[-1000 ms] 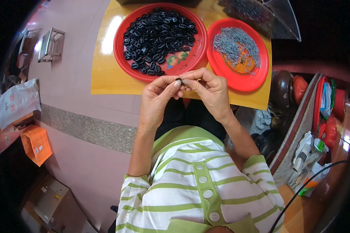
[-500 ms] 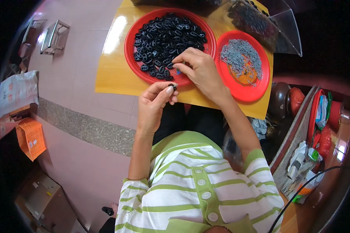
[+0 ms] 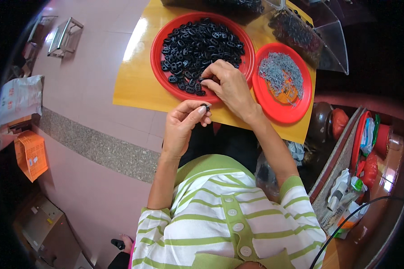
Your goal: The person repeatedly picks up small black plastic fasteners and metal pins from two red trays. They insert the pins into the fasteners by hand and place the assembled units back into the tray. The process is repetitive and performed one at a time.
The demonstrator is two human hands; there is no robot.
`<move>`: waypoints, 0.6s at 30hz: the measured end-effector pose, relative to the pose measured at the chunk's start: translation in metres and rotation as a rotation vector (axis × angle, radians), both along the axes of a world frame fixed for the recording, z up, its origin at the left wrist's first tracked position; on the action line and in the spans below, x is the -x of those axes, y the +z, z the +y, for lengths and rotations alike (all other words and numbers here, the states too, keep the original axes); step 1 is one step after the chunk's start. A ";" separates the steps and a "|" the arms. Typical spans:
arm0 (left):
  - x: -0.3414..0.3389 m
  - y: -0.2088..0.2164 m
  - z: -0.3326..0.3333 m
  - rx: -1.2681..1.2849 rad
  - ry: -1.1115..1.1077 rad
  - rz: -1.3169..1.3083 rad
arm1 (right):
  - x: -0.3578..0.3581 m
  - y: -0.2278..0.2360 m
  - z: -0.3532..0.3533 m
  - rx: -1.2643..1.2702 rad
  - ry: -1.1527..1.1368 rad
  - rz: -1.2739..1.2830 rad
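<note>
My left hand (image 3: 186, 121) is closed in a pinch below the rim of a red round tray (image 3: 156, 71), gripping a small black cord lock (image 3: 205, 106) between thumb and fingertips. Over the tray's near right side, my right hand (image 3: 231, 89) has thumb and forefinger closed on another black piece, partly hidden by the fingers, at the edge of the heap. That heap of black cord locks (image 3: 197, 47) is made of small ovals with two holes. To the right, a smaller red plate (image 3: 285, 117) bears a pile of thin grey metal springs (image 3: 280, 67) and something orange.
The tray and plate stand on a yellow tabletop (image 3: 132, 85). Clear plastic bins (image 3: 296, 38) with dark pieces line its far side. A metal stool (image 3: 65, 38), a white sack (image 3: 20, 101) and an orange bag (image 3: 30, 154) are at left. A shelf holds packages (image 3: 345, 193) at right.
The view has shifted slightly, so tray and plate sit lower and further right. My right fingertips have closed in on a black piece at the heap's edge. My left hand keeps its pinch.
</note>
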State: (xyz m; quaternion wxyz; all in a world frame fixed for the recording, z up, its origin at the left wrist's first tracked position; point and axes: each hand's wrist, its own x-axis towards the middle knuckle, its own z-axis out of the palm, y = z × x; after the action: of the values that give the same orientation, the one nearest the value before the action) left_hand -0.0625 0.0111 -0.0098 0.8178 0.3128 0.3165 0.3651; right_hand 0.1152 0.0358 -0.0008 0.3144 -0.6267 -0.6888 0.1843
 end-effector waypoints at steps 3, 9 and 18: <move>-0.001 0.000 -0.001 -0.015 0.034 0.007 | 0.001 0.012 -0.009 0.124 -0.063 0.277; -0.014 0.013 0.001 -0.096 0.119 0.079 | -0.010 0.024 -0.043 0.319 -0.132 1.111; -0.040 0.022 -0.002 -0.180 0.062 0.155 | -0.023 0.028 -0.073 0.263 -0.188 1.254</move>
State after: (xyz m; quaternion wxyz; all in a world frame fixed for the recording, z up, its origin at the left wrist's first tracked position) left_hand -0.0226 0.0088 0.0117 0.7478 0.4022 0.3542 0.3918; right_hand 0.1385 -0.0373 0.0272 0.5925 -0.4911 -0.2883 0.5698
